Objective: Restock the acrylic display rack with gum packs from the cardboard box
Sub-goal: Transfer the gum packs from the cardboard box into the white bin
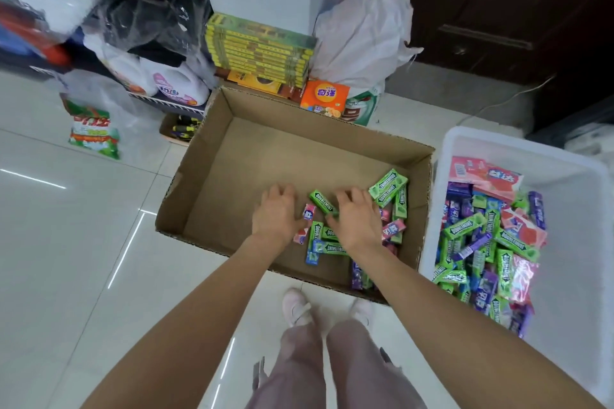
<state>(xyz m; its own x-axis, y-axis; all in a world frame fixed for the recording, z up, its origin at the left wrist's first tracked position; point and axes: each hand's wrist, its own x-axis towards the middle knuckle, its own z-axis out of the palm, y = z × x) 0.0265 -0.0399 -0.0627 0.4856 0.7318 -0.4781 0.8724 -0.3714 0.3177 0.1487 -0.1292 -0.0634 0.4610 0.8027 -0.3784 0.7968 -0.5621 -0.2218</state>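
Both hands down inside the cardboard box (232, 156), palms facing down, arms reaching in straight from the near edge. Left hand (277, 214) spread, fingers loosely bent, fingertips on the bare box floor; thumb side touching a small pink gum pack (309, 211); no clear grasp, looks released. Right hand (357, 221) fingers curled down over the gum pile; thumb and index appear to pinch the near end of a green Doublemint pack (322, 202) lying tilted between the two hands; grip partly hidden, not fully certain. More gum packs (392, 191) under and just right of the right hand: green rectangular packs, glossy wrappers, a few pink, blue and purple ones near the wrists.

Box: brown corrugated card, open top, shallow, matte, mostly bare floor beyond the left hand. White plastic bin (564, 242) well right of the right hand, smooth walls, heaped with mixed green, purple and pink packs (488, 242). Acrylic display rack not seen.

Glossy white tile floor (66, 242) left of the left arm. Beyond the hands: stack of yellow-green flat boxes (259, 50), orange packet (327, 95), white sack (362, 40), detergent bottles (172, 83). Pale shoes (295, 307) and light trousers below the forearms.
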